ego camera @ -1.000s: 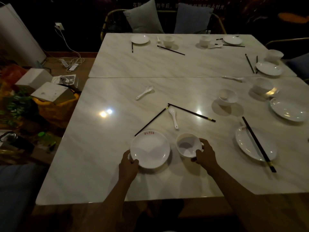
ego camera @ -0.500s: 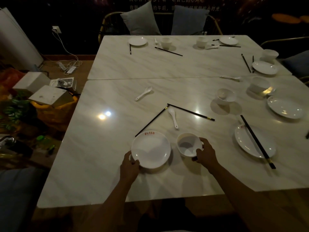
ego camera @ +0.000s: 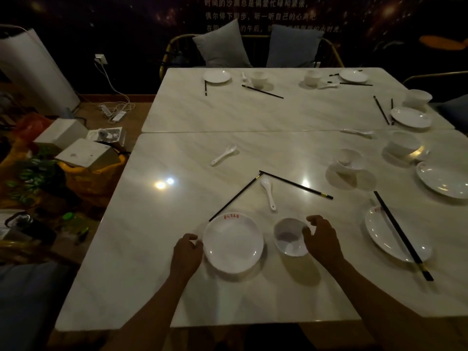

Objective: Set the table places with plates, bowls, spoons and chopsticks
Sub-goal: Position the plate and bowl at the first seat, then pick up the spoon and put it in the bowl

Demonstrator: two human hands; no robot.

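A white plate with red lettering and a small white bowl stand side by side near the front edge of the marble table. My left hand sits just off the plate's left rim, fingers loosely curled and empty. My right hand hovers at the bowl's right rim with fingers spread, not gripping. Beyond them lie a white spoon and two black chopsticks, one slanting left and one slanting right, meeting at their far tips.
Another spoon lies further back. To the right is a plate with chopsticks across it, a tilted bowl, and more plates and bowls. The far table holds several settings. Boxes and clutter sit on the floor at left.
Both hands have let go: the left has come off the plate's rim and the right has opened away from the bowl. Plate and bowl stay in place.
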